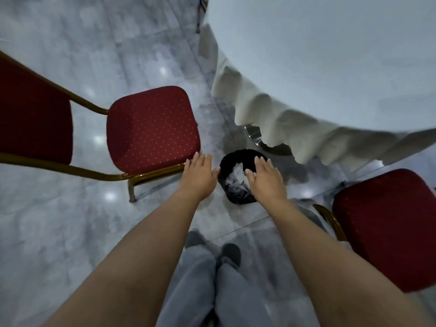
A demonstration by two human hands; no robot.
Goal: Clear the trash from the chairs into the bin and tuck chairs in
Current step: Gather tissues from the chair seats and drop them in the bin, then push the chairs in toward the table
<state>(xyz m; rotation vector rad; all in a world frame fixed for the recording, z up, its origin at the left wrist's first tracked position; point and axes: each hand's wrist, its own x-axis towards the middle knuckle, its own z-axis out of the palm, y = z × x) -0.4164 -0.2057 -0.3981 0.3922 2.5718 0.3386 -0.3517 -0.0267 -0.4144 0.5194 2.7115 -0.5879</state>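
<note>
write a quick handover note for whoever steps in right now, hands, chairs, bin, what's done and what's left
Left hand: open, holding nothing, by the front corner of the left chair.
Right hand: open, empty, over the bin.
Bin: on the floor by the table, white trash inside.
Done: both visible seats, including the right chair, show no trash.
Left: both chairs stand clear of the table; tuck them in.

dotted red chair (pixel 151 128), black bin (pixel 238 182), seemingly white tablecloth (pixel 306 95).
</note>
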